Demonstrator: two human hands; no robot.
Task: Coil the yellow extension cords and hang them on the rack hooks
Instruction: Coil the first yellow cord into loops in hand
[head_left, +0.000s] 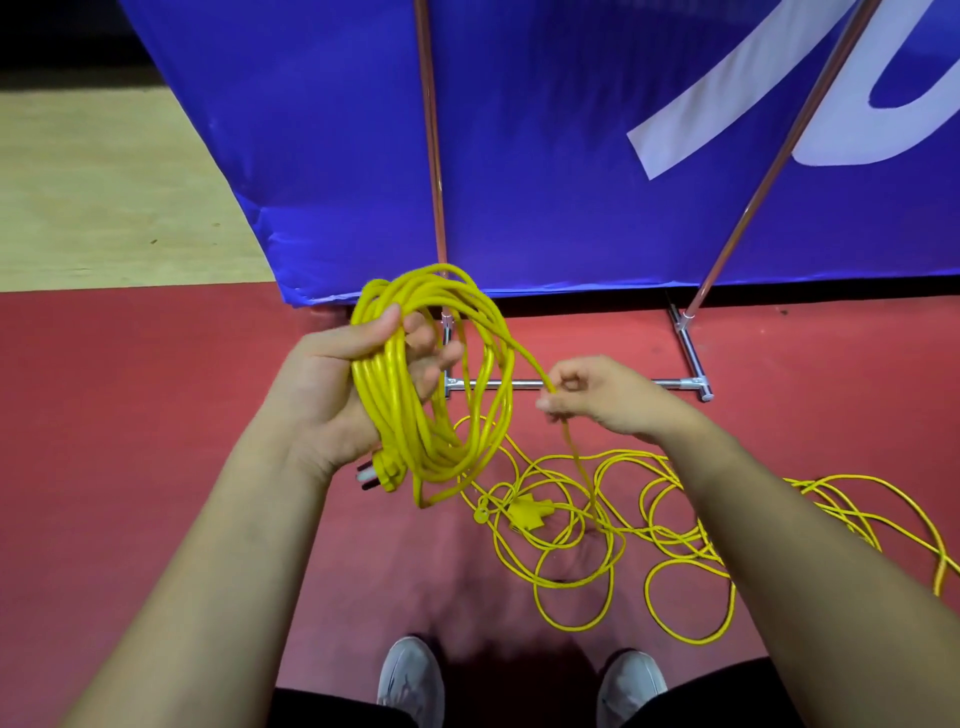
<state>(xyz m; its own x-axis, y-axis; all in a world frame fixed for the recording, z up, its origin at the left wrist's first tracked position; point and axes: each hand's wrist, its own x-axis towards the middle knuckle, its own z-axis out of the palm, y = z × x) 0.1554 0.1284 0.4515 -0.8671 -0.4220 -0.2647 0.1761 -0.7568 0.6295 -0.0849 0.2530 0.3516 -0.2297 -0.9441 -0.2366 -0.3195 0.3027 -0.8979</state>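
Above the red floor (156, 415), the left hand (322, 395), palm up, fingers curled, grips 1 coil (436, 426); the right hand (597, 395) pinches 1 strand (529, 362) trailing to loose loops (649, 527) on the floor.

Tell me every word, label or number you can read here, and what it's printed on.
No whole word reads here.
Blue banner: big white strokes, a slanted bar and a curved shape, cut off by the frame; not readable as letters.
Plug hanging under the cord coil in the left hand: no marking visible.
Socket block on the floor: too small to tell.
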